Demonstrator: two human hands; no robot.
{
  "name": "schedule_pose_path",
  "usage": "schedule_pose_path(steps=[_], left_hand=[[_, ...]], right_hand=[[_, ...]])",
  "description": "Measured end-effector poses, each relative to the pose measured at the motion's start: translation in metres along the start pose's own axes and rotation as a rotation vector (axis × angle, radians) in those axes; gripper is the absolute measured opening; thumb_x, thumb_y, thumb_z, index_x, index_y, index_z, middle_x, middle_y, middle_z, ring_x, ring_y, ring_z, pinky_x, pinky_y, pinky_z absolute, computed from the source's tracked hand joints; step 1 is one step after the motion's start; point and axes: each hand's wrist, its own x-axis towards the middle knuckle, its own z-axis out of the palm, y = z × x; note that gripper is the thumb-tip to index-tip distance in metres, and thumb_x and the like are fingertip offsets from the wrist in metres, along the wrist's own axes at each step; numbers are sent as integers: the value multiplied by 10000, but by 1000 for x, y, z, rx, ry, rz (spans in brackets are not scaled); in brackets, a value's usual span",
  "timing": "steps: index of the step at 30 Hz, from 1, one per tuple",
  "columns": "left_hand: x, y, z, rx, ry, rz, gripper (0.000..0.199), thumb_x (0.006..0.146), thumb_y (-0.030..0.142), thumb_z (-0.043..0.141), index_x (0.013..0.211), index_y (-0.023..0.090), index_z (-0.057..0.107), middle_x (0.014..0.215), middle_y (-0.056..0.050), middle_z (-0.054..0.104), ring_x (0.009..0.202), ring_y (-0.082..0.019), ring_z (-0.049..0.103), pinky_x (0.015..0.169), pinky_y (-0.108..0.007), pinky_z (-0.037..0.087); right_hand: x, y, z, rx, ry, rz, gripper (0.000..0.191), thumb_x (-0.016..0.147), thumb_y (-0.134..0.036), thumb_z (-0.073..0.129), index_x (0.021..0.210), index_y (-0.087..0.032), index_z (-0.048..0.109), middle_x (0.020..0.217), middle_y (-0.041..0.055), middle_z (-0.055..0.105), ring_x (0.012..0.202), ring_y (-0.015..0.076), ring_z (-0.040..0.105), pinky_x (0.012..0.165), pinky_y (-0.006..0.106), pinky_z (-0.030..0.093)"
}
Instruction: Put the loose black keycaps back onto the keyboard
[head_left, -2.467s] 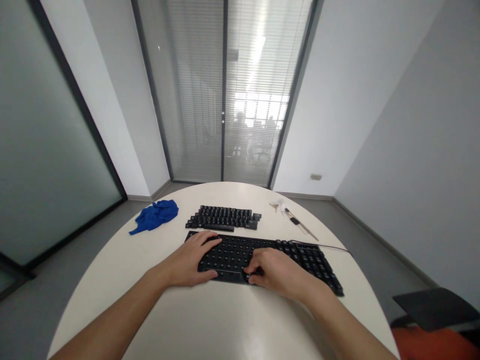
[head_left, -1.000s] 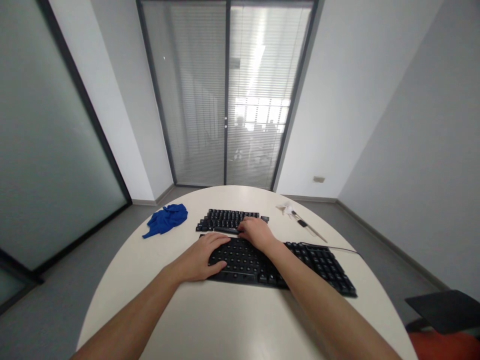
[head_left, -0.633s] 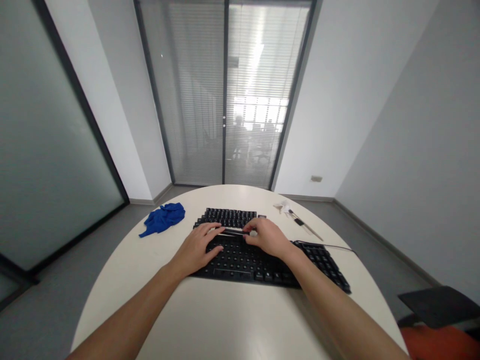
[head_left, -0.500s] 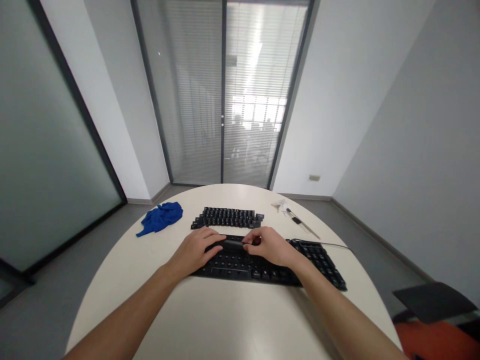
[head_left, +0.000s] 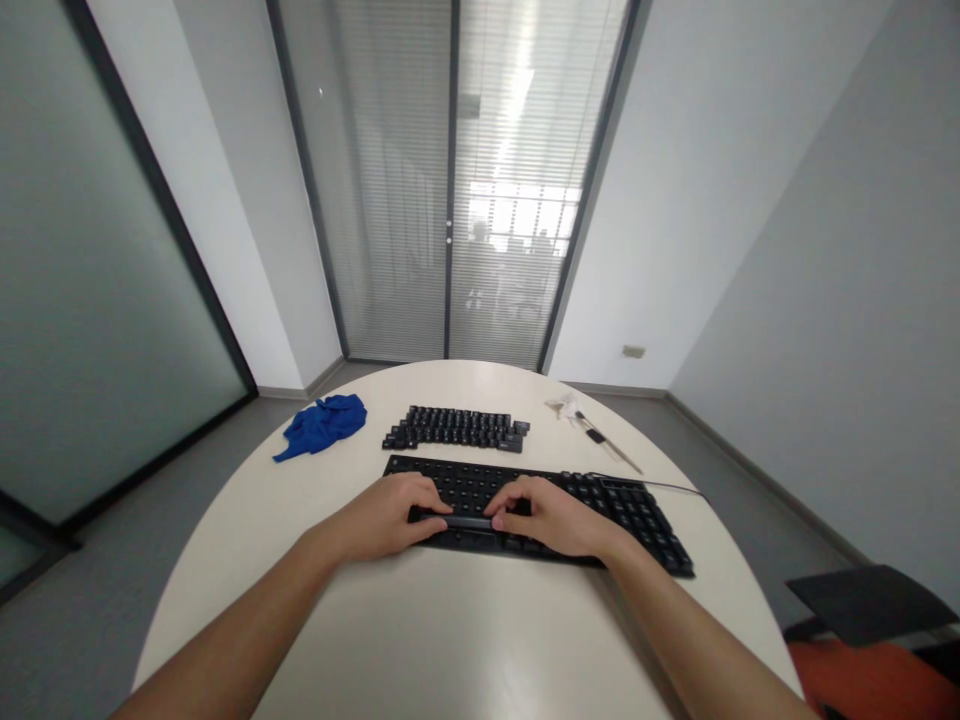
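A black keyboard (head_left: 480, 480) lies across the table, its left and middle part stripped of keycaps and its right part still bearing keys. Between my two hands is a long black spacebar keycap (head_left: 469, 522), just over the keyboard's front row. My left hand (head_left: 394, 515) pinches its left end between thumb and fingers. At the right end, my right hand (head_left: 544, 515) grips it the same way. Whether the spacebar touches the board beneath cannot be told. Behind the keyboard, loose black keycaps (head_left: 457, 428) stand in neat rows.
A crumpled blue cloth (head_left: 322, 425) lies at the table's left edge. Toward the back right are a thin brush (head_left: 611, 447) and a whitish scrap (head_left: 565, 406). The keyboard's cable (head_left: 667, 487) runs off the right edge. An orange chair (head_left: 874, 680) stands beside the round table (head_left: 450, 640).
Both hands have moved toward me with the spacebar, from the keyboard's upper rows down to its front row. The view has shifted slightly.
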Motion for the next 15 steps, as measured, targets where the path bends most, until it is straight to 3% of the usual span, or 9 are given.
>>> schedule_pose_path(steps=[5, 15], left_hand=[[-1, 2, -4, 30, -18, 2, 181, 896, 255, 676, 1051, 238, 767, 942, -36, 721, 890, -192, 639, 810, -292, 466], [-1, -1, -2, 18, -31, -25, 195, 867, 262, 717, 1056, 242, 762, 970, -34, 710, 929, -200, 633, 834, -299, 467]], right_hand=[[1, -2, 2, -43, 6, -22, 205, 848, -376, 711, 949, -224, 805, 927, 29, 768, 872, 202, 646, 755, 276, 470], [3, 1, 3, -59, 3, -78, 211, 852, -402, 722, 932, -232, 817, 883, 28, 774, 835, 199, 656, 761, 278, 470]])
